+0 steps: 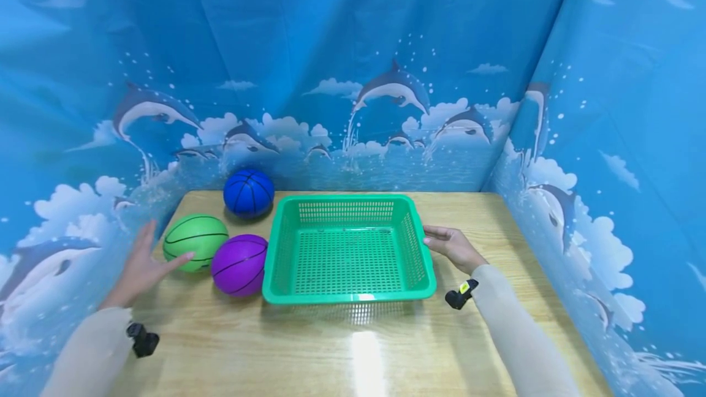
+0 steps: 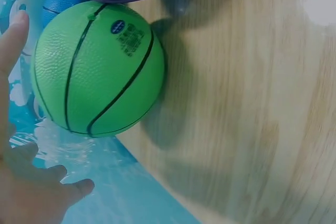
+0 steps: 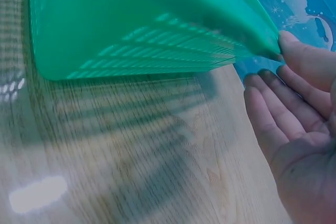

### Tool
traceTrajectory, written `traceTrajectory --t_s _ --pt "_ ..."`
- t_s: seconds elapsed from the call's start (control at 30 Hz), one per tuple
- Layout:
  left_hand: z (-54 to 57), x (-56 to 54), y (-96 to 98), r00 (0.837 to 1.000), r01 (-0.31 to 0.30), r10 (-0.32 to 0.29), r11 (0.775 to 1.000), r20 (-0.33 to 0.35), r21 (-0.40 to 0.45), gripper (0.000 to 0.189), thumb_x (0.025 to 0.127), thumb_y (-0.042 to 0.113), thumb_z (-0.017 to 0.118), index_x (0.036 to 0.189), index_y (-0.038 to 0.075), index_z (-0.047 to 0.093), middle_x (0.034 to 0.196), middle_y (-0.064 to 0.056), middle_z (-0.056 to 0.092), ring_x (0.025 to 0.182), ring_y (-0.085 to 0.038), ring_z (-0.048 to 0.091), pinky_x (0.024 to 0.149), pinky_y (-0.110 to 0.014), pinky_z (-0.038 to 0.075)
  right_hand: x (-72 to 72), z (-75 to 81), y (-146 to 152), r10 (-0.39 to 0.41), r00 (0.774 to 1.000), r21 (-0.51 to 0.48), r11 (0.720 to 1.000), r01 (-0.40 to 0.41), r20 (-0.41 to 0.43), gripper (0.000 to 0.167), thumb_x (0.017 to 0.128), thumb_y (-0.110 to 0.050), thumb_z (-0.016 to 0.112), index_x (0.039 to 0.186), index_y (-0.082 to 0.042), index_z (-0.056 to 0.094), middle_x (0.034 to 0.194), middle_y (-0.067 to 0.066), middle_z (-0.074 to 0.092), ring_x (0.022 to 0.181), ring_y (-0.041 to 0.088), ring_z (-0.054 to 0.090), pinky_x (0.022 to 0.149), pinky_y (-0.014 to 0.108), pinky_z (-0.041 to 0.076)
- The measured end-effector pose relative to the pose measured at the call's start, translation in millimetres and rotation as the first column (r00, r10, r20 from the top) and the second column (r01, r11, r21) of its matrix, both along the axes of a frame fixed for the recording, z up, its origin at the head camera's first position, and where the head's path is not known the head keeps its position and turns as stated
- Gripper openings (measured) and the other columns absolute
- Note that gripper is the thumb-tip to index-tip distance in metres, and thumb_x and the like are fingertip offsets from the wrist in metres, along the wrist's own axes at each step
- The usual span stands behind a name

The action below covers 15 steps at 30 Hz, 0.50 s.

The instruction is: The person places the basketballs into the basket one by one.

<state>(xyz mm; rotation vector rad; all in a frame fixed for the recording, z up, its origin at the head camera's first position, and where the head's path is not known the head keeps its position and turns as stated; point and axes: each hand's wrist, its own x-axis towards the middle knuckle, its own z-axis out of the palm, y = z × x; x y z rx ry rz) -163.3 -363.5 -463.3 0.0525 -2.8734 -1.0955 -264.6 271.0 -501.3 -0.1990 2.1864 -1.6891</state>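
A green ball (image 1: 195, 242) with black seams sits at the table's left edge. My left hand (image 1: 144, 265) is beside it, thumb and fingers spread wide, and in the left wrist view the fingers (image 2: 79, 188) stand apart from the ball. A purple ball (image 1: 239, 265) lies between the green ball and the green plastic basket (image 1: 349, 296). Behind them is a blue ball (image 1: 249, 193). My right hand (image 1: 453, 248) is at the basket's right side. Its thumb tip meets the rim, while the other fingers (image 3: 283, 106) extend loosely below the rim, outside the wall.
The wooden table (image 1: 309, 348) runs in front of the basket, with a bright light reflection on it. A blue curtain (image 1: 331, 48) printed with dolphins and clouds encloses the table at the back and both sides. Small black cameras (image 1: 461, 294) are worn on the wrists.
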Motion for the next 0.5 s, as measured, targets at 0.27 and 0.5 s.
traceTrajectory --t_s 0.27,0.5 --pt "-15.0 -3.0 3.6 1.000 -0.024 0.025 0.998 -0.008 0.063 0.109 0.087 0.043 0.068 0.152 0.008 -0.013 0.155 -0.028 -0.012 0.137 -0.057 -0.004 0.099 -0.078 0.007 2.1 -0.6 -2.6 -0.014 1.000 -0.023 1.000 0.015 0.012 0.060 0.093 -0.021 0.064 0.143 0.003 0.040 0.146 0.021 0.042 0.132 0.036 0.042 0.107 0.041 0.040" --pt "-31.0 -11.0 8.1 0.999 -0.052 0.052 0.994 0.000 0.099 0.109 0.086 0.042 0.069 0.153 0.008 -0.010 0.154 -0.033 -0.006 0.134 -0.061 0.008 0.096 -0.079 0.016 2.9 0.0 -3.1 -0.010 1.000 -0.052 0.999 0.011 0.027 0.060 0.094 -0.018 0.062 0.144 0.004 0.038 0.147 0.023 0.039 0.133 0.037 0.041 0.103 0.034 0.043"
